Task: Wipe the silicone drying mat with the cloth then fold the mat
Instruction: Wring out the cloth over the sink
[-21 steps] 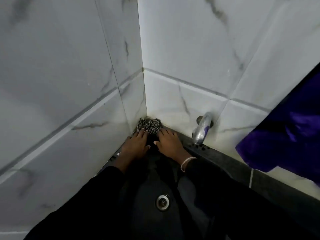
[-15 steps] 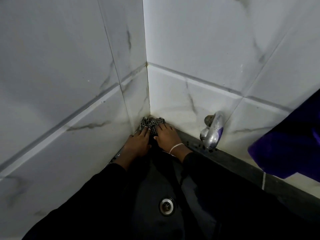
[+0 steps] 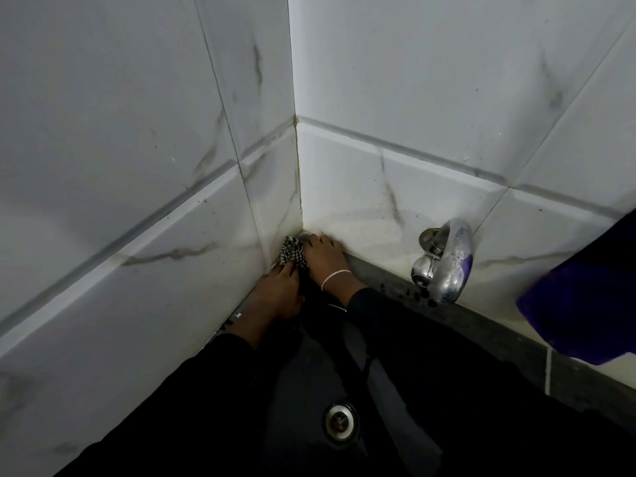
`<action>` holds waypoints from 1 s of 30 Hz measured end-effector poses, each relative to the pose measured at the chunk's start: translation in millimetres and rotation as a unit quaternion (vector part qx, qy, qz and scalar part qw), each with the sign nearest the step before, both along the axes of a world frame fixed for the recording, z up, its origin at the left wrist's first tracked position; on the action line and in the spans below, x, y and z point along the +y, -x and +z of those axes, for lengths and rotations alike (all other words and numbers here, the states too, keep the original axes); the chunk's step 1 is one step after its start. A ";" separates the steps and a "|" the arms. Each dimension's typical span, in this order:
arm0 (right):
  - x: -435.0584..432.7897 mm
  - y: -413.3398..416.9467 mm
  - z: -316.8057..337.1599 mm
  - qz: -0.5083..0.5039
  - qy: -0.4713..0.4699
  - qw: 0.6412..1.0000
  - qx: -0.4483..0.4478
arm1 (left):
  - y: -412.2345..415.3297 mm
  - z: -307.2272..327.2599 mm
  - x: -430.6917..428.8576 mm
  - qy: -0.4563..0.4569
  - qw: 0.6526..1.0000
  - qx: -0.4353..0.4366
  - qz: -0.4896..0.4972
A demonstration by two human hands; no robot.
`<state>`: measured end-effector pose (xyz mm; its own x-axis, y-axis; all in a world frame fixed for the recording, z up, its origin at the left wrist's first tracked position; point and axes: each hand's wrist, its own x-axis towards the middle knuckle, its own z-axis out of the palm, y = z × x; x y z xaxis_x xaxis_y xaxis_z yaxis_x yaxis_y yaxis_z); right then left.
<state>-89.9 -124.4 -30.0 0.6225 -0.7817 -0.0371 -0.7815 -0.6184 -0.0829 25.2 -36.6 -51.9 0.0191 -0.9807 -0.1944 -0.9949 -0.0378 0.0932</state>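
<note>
A small black-and-white checked cloth is bunched into the corner where the two tiled walls meet. My right hand, with a thin bracelet at the wrist, lies over the cloth's right side and presses it against the wall. My left hand rests just below, palm down, its fingertips touching the cloth's lower edge. Both hands sit on a dark surface at the back of the basin. It is too dark to tell the silicone mat from the sink there.
A black sink basin with a metal drain lies below my black sleeves. A chrome tap sticks out of the right wall over a dark ledge. A purple object stands at the right edge. White marble tiles close in left and back.
Both hands have pushed the cloth deeper into the corner. My right hand now covers more of the cloth. The camera has moved closer and tilted.
</note>
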 end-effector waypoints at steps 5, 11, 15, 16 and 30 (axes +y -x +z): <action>4.0 -5.8 4.6 -0.012 0.013 1.000 -0.009 | -5.4 4.3 5.5 -0.004 1.000 0.024 -0.006; 23.6 15.7 6.8 -0.046 0.011 0.997 -0.065 | -7.7 18.1 21.1 0.051 0.989 0.140 -0.001; 49.7 40.3 19.4 -0.064 0.018 0.993 -0.095 | -0.1 34.3 38.8 0.144 0.955 0.248 0.074; 56.1 46.1 23.2 -0.067 0.021 0.993 -0.098 | 4.8 37.6 42.7 0.154 0.943 0.277 0.099; 193.8 177.3 67.1 -0.079 -0.054 0.972 -0.214 | 122.2 79.2 135.8 -0.004 0.665 0.699 0.263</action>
